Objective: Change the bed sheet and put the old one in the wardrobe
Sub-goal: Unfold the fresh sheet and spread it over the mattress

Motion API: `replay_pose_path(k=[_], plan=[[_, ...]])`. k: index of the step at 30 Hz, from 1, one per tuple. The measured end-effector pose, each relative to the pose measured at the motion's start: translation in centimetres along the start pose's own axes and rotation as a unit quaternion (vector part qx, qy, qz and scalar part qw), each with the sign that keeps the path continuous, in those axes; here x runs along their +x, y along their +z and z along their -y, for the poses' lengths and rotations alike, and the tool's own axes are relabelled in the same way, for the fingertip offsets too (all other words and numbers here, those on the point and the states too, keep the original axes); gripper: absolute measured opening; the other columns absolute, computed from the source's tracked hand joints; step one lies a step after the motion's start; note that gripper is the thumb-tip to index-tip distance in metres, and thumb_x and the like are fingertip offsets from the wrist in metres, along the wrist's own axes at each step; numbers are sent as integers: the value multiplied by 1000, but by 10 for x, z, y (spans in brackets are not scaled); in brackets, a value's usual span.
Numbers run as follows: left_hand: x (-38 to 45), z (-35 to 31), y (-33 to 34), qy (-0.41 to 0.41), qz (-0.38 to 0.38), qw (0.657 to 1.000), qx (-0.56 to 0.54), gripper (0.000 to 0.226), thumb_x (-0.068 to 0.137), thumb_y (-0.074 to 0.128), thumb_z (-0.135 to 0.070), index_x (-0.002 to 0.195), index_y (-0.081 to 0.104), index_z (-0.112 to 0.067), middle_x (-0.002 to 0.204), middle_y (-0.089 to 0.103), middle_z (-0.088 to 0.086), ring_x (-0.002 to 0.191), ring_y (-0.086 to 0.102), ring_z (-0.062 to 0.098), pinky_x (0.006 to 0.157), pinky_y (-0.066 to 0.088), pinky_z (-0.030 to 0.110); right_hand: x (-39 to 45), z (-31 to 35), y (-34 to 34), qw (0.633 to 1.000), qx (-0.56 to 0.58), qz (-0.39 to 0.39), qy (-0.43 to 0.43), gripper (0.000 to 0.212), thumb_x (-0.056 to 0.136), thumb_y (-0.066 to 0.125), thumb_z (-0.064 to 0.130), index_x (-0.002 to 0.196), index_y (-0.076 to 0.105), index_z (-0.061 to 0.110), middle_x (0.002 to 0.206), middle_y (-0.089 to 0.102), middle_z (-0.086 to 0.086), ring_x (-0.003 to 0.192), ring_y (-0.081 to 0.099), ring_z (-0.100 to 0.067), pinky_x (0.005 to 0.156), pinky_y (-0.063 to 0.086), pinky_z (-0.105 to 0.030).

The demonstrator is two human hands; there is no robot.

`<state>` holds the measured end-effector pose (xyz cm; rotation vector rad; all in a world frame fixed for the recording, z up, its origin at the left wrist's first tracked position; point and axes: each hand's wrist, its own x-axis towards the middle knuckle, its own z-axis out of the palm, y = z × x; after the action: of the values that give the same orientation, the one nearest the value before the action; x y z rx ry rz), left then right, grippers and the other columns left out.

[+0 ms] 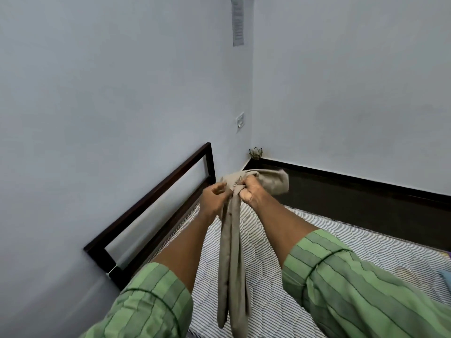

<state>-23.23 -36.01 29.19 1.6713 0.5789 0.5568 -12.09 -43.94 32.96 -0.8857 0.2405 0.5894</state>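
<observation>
A beige sheet (233, 252) hangs bunched in front of me over the bare striped mattress (275, 242). My right hand (251, 190) grips its gathered top in a fist, and a loose fold sticks out to the right of that fist. My left hand (214, 198) holds the same bunch from the left, fingers curled against the cloth. The sheet's long folds drop down between my forearms to the lower edge of the view. The wardrobe is not in view.
A dark wooden headboard (156, 211) stands at the left against a pale blue wall. A dark side rail (353, 191) runs along the right wall. A small lotus-shaped holder (255, 152) sits in the corner, with a switch plate (240, 121) above it.
</observation>
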Motion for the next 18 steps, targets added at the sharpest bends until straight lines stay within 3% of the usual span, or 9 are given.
replay_pose_path(k=[1,3,5,7,8,10,12,16,18], plan=[[-6,5,3,10,22,1000,20,59,78,84,-42,131,70,-21,113,77,-7,107,72,8,96,59,34,3,3,1,1000,19,-11,-13,32,53,23,-20,58,30,10,52,38,-5,36,48,-15,45,45,-22],[-16,21,12,39,63,992,104,50,82,77,-47,129,70,-31,109,77,-13,102,72,5,88,60,33,16,5,-2,998,20,-50,-35,34,63,34,-23,60,33,11,65,42,-6,52,50,-18,56,49,-27],[-25,29,22,63,39,970,234,29,80,70,-49,104,74,-34,87,76,-15,81,72,7,71,61,35,45,3,-11,999,26,-9,-45,31,54,51,-17,63,42,10,84,51,-11,77,56,-25,82,57,-36],[-26,32,32,54,-16,953,297,27,78,64,-50,87,73,-27,73,72,-8,69,69,14,60,57,38,47,6,-14,999,1,19,-39,30,58,54,-22,64,49,8,87,59,-10,87,60,-27,102,53,-41],[-24,30,35,37,-35,954,296,29,81,62,-49,85,73,-23,71,72,-4,70,69,20,58,55,37,34,11,-12,999,0,36,-33,32,65,50,-26,64,50,6,84,62,-9,85,62,-25,99,54,-38],[-11,26,39,4,-64,958,281,28,90,59,-41,86,74,-18,78,74,6,77,70,30,60,49,34,16,23,-8,998,-36,50,-30,37,70,42,-30,63,48,6,77,59,-6,75,59,-20,80,57,-30],[-1,22,38,8,-64,971,229,31,97,53,-37,86,70,-14,85,74,10,81,69,33,65,50,37,15,36,-8,997,-56,52,-29,37,73,38,-29,63,45,6,71,52,-4,66,53,-17,68,53,-29],[11,11,28,3,2,993,117,40,100,50,-38,95,70,-4,93,75,10,83,65,19,80,53,40,10,62,-23,988,-139,70,-12,38,76,35,-27,63,42,8,53,44,-1,53,45,-15,58,44,-30],[16,4,26,-19,14,998,61,42,94,54,-39,96,72,-1,95,77,7,84,64,18,82,52,39,14,64,-30,984,-155,88,-18,40,72,33,-28,62,38,10,57,37,-1,48,41,-13,58,35,-29]])
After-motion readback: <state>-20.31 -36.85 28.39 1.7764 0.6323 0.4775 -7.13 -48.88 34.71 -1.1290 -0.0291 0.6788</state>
